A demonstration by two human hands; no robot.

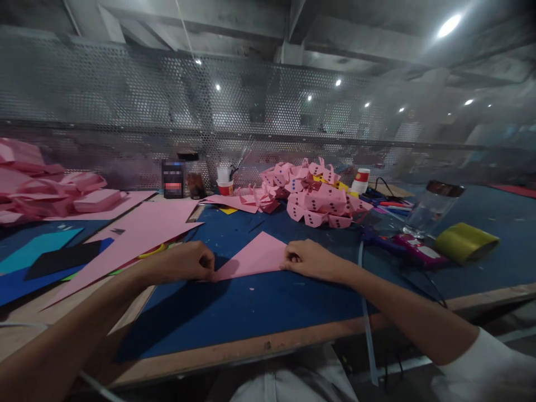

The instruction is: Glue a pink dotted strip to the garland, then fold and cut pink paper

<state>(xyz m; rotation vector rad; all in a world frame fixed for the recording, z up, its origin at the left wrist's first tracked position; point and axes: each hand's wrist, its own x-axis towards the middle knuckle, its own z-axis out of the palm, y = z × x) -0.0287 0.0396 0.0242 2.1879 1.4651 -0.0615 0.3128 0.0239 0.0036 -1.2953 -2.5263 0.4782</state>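
Observation:
A pink sheet of paper [256,258], triangular in outline with its peak pointing away from me, lies on the blue table mat [234,318]. My left hand [196,261] is closed at its left corner, the fingers curled and pressed together on the paper. At the right corner my right hand [307,259] pinches the edge, thumb and fingers together. The near edge of the paper runs almost straight between both hands. Its underside is hidden.
Behind stands a heap of folded pink paper pieces [318,192] with dark dots. Larger pink sheets [142,234] and yellow-handled scissors [153,251] lie left. To the right are a glue gun [389,241], a tape roll [467,243] and a clear jar [433,209].

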